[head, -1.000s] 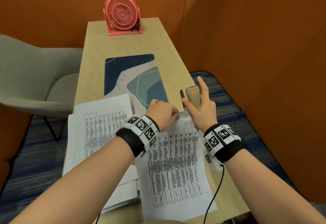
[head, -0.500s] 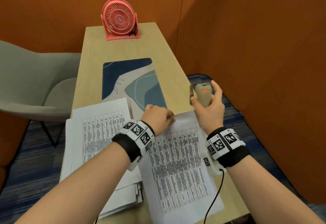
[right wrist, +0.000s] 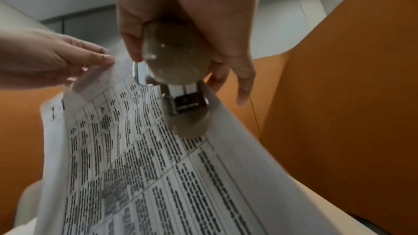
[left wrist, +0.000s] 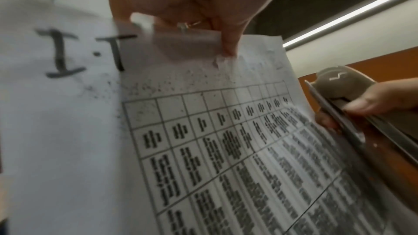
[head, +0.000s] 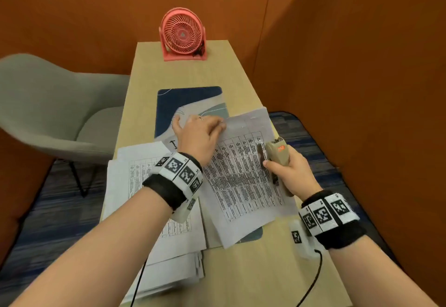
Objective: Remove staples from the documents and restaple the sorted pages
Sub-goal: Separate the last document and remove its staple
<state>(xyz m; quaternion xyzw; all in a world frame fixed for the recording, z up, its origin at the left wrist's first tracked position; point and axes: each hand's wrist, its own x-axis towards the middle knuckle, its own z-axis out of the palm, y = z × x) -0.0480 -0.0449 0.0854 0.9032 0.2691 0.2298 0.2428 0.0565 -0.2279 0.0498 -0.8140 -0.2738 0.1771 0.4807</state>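
A set of printed table pages point(head: 241, 176) is lifted off the desk and tilted. My left hand point(head: 200, 132) pinches the pages' top left corner point(left wrist: 217, 45), where the paper is torn and creased. My right hand point(head: 287, 169) grips a beige stapler point(head: 277, 154) with an orange label, held over the pages' right edge. From the right wrist, the stapler point(right wrist: 178, 71) points its mouth at the paper's upper edge. A sheet lettered "I.T" point(left wrist: 61, 54) lies behind the lifted pages.
More printed stacks point(head: 154, 210) lie at the desk's left front. A blue patterned mat point(head: 188, 99) sits mid-desk, a pink fan point(head: 182, 33) at the far end. A grey chair point(head: 48, 103) stands left, orange walls right. A black cable point(head: 311, 280) trails from my right wrist.
My right hand picked the stapler up from the desk's right edge and brought it over the pages. My left hand lifted and swung the pages' top corner up and away.
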